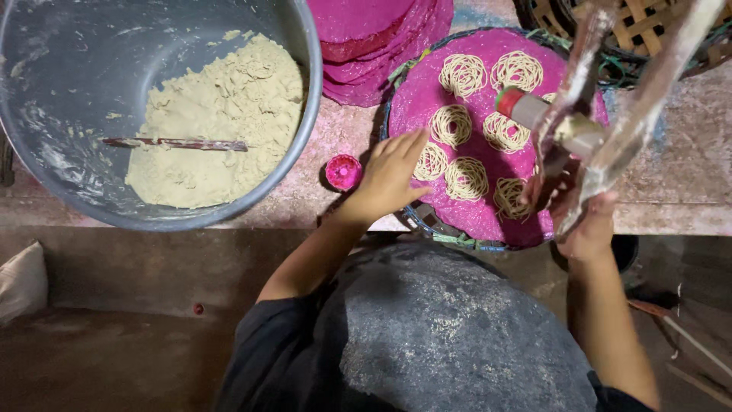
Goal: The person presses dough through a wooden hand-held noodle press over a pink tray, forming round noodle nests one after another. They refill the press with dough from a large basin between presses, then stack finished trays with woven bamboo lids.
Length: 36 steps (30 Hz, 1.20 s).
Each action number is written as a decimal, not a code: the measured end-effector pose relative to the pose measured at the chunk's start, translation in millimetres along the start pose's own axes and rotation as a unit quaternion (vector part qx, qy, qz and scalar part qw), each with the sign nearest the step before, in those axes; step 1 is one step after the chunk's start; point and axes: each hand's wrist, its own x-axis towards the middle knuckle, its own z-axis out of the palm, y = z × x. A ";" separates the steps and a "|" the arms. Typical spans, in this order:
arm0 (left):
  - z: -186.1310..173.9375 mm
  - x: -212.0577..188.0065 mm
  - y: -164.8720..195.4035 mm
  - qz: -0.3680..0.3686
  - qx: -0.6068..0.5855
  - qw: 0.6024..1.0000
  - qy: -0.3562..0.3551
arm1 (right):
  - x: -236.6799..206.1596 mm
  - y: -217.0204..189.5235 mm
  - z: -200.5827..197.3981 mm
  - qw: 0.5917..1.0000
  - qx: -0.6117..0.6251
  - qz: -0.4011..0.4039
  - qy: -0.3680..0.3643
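A round woven tray with a magenta cloth [415, 99] lies on the worktop, carrying several coiled noodle-like dough nests [462, 75]. My left hand [391, 177] rests flat on the tray's left rim, fingers spread, holding nothing. My right hand [587, 225] grips the long wooden handles of a dough press [568, 126], whose metal cylinder with a red end hangs over the tray's right side. The press hides part of the tray.
A big grey basin [76, 69] at the left holds pale dough [221, 114] with a stick [175, 143] lying on it. A small pink cap [344, 172] sits between basin and tray. More magenta cloth trays [366, 46] are stacked behind; woven baskets [640, 23] at top right.
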 end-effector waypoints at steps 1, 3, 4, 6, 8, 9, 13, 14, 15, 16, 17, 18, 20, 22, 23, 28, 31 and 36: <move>3.4 1.9 1.0 0.005 0.007 1.000 -0.013 | -5.3 2.2 -2.6 1.000 0.015 -0.008 0.003; 7.7 2.7 5.0 -0.047 -0.011 0.996 -0.081 | -13.6 4.5 -10.4 0.999 0.039 -0.001 0.013; 7.8 3.4 7.5 -0.074 -0.021 0.990 -0.116 | -17.6 3.9 -15.4 0.999 0.051 0.004 0.019; -2.4 3.4 11.4 -0.097 -0.073 0.988 -0.091 | -23.6 2.0 -23.9 0.999 0.049 0.003 0.016; -25.5 5.6 14.7 -0.144 -0.157 0.975 -0.066 | -26.3 -0.5 -28.4 0.999 0.017 -0.021 0.044; -45.9 5.6 13.2 -0.178 -0.214 0.959 -0.055 | -27.0 -2.4 -28.9 0.996 -0.014 -0.044 0.074; -157.1 -9.1 3.2 -0.414 -0.223 0.878 0.087 | -22.1 -18.6 -24.2 1.000 -0.013 -0.025 0.010; -184.2 -14.3 -1.5 -0.319 -0.035 0.939 0.125 | -18.7 -23.4 -21.3 1.000 -0.016 -0.008 -0.004; -198.0 -16.1 -2.7 -0.205 0.154 0.954 0.153 | -13.7 -28.7 -18.5 1.000 -0.020 0.009 -0.017; -196.3 -13.7 -1.3 -0.207 0.100 0.957 0.175 | -8.2 -33.7 -15.7 0.999 -0.025 0.026 -0.029; -191.1 -9.8 -1.5 -0.208 0.045 0.957 0.196 | -2.0 -38.4 -12.7 0.995 -0.038 0.065 -0.066; -179.3 -3.8 -1.9 -0.209 -0.010 0.953 0.217 | 5.5 -42.2 -9.7 0.988 -0.051 0.103 -0.102; -129.0 22.5 -1.6 -0.088 -0.544 0.816 0.172 | 24.6 -45.5 -1.8 0.959 -0.073 0.220 -0.161; -85.0 44.4 -4.4 -0.029 -0.828 0.554 0.080 | 46.0 -48.1 6.0 0.900 -0.092 0.376 -0.199; -68.3 53.4 -5.5 -0.009 -0.895 0.444 0.037 | 54.6 -50.8 9.7 0.872 -0.148 0.427 -0.188; -28.6 74.9 -14.7 0.075 -0.941 0.320 0.085 | 92.2 -78.2 30.3 0.805 -0.307 0.424 -0.278; -20.7 82.9 -33.3 0.032 -0.934 0.323 0.151 | 106.1 -85.1 52.1 0.763 -0.485 0.350 -0.246; -17.8 71.5 -62.2 0.050 -0.928 0.339 0.145 | 105.9 -71.2 84.1 0.738 -0.569 0.281 -0.229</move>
